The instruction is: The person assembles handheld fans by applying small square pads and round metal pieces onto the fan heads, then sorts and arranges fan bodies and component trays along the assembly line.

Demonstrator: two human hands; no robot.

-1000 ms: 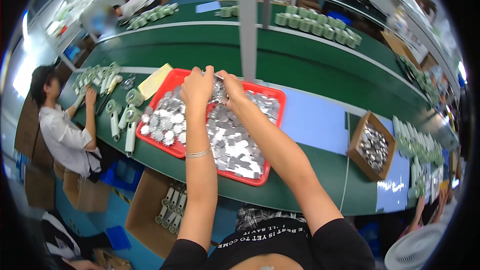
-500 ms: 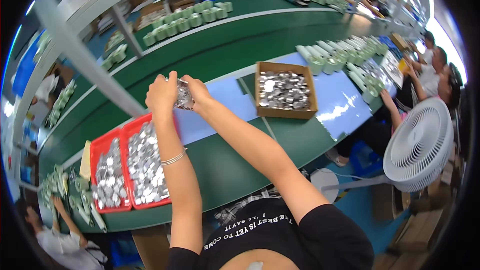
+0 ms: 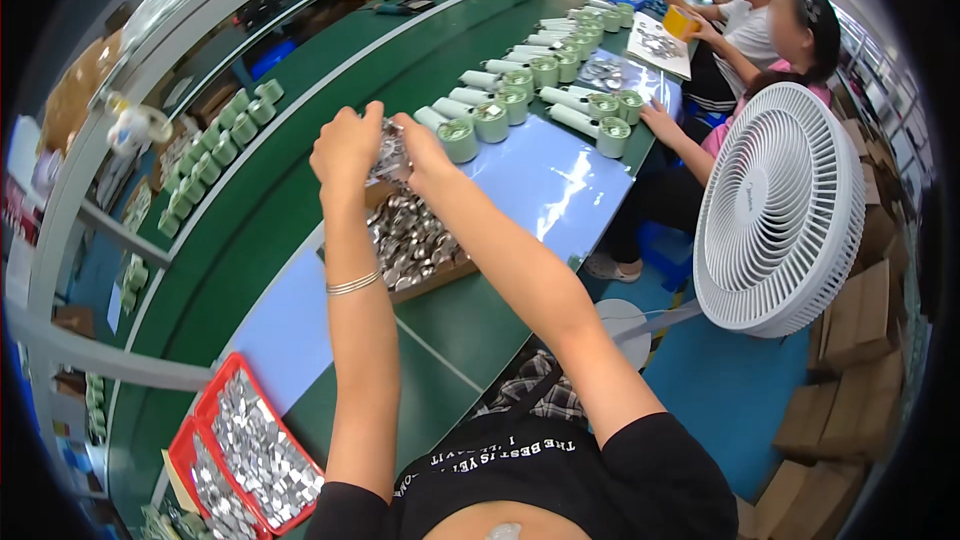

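Observation:
My left hand [image 3: 345, 152] and my right hand [image 3: 424, 158] are closed around the two sides of a clear, shiny bundle [image 3: 391, 157]. It looks like thin see-through plastic with small silvery pieces, but the fingers cover much of it. Both hands are above the far part of an open cardboard box [image 3: 438, 282]. Round silver metal caps [image 3: 410, 240] fill that box, partly hidden behind my forearms.
At the lower left, a divided red tray [image 3: 290, 448] holds many silver metal pieces. Rows of pale green cylindrical parts [image 3: 490, 122] stand on a blue mat [image 3: 540, 185]. Co-workers sit along the right edge, and a white fan [image 3: 780, 208] stands close on my right.
My view has turned to the right. Both hands have moved with the clear bundle from the blue mat beside the red trays to above the cardboard box.

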